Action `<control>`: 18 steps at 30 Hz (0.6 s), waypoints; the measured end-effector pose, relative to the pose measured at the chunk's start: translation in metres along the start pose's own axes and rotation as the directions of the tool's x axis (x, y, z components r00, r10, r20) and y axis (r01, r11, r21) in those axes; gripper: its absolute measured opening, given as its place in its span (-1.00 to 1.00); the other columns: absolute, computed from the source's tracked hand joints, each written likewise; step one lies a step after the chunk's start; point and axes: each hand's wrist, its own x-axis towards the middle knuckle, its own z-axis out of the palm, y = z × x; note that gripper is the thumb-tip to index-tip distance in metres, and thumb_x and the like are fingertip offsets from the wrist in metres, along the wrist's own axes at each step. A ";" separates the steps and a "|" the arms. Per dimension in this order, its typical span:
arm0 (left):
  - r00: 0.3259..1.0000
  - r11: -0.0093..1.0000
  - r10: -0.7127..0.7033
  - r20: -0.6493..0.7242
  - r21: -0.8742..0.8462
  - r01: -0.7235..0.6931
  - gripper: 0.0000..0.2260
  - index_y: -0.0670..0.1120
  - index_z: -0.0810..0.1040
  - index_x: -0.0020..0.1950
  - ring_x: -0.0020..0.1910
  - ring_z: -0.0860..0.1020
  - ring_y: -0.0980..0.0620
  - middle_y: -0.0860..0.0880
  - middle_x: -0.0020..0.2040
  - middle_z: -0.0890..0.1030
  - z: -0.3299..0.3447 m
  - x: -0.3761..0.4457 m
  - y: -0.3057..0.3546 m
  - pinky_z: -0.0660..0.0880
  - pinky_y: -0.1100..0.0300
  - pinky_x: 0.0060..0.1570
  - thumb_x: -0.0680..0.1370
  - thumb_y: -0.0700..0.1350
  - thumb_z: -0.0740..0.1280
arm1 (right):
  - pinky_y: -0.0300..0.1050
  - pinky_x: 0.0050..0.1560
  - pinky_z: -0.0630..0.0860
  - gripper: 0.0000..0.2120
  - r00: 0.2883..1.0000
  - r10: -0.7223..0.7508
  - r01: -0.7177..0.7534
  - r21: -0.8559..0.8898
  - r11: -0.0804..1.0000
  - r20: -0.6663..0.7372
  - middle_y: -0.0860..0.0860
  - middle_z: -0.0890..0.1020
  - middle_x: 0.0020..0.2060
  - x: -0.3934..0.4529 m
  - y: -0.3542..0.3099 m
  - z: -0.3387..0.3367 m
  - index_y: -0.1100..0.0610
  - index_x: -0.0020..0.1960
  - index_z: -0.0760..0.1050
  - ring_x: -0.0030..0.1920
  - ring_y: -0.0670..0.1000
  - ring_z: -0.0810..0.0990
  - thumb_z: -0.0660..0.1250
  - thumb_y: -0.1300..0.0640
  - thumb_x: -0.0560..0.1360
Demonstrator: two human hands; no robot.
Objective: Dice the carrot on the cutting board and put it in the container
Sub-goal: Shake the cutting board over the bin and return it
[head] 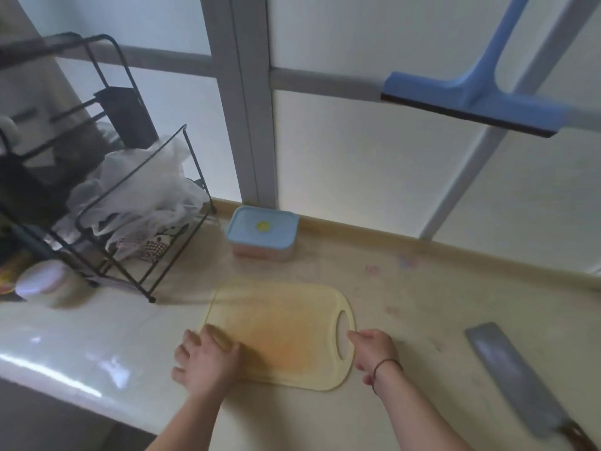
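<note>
A pale yellow cutting board (286, 323) lies on the counter, with an orange stain near its front; I see no carrot on it. My left hand (205, 359) holds the board's near left corner, thumb on top and fingers curled at the edge. My right hand (374, 351) holds the right edge beside the handle hole, thumb against the rim and fingers curled below. The container (262, 232), a pink box with a shut blue lid, stands at the back by the wall. A cleaver (510, 372) lies on the counter to the right.
A black wire rack (130, 203) with plastic bags stands at the left, a white jar (42, 281) in front of it. A blue squeegee (471, 99) hangs against the frosted window above. The counter's front edge runs at the lower left.
</note>
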 end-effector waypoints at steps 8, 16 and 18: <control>0.995 0.990 -0.099 -0.008 -0.105 0.098 -0.39 -0.04 0.27 0.45 0.42 0.21 -0.22 -0.18 0.43 0.27 -0.004 0.015 0.018 0.20 -0.17 0.38 0.48 0.08 0.41 | -0.12 -0.34 0.36 -0.63 0.995 -0.051 0.031 -0.236 0.971 -0.080 0.03 0.46 -0.46 0.014 -0.003 0.008 0.15 -0.40 0.41 -0.36 0.10 0.48 0.34 -0.02 0.48; 0.997 0.993 0.069 0.024 -0.096 -0.066 -0.20 0.02 0.14 0.58 0.46 0.17 -0.20 -0.12 0.50 0.22 0.030 -0.007 0.059 0.15 -0.17 0.41 0.44 0.12 0.43 | -0.14 -0.27 0.38 -0.70 0.986 0.009 -0.050 -0.240 0.970 -0.169 0.02 0.51 -0.44 0.026 0.018 -0.041 0.17 -0.34 0.49 -0.30 0.13 0.52 0.32 0.01 0.48; 0.990 0.988 0.131 0.044 -0.083 -0.127 -0.20 0.04 0.13 0.58 0.47 0.15 -0.19 -0.10 0.49 0.20 0.042 -0.021 0.076 0.14 -0.16 0.41 0.43 0.13 0.44 | -0.15 -0.23 0.37 -0.78 0.980 -0.002 -0.052 -0.264 0.963 -0.201 0.02 0.52 -0.35 0.031 0.023 -0.059 0.12 -0.22 0.50 -0.25 0.11 0.49 0.32 0.00 0.50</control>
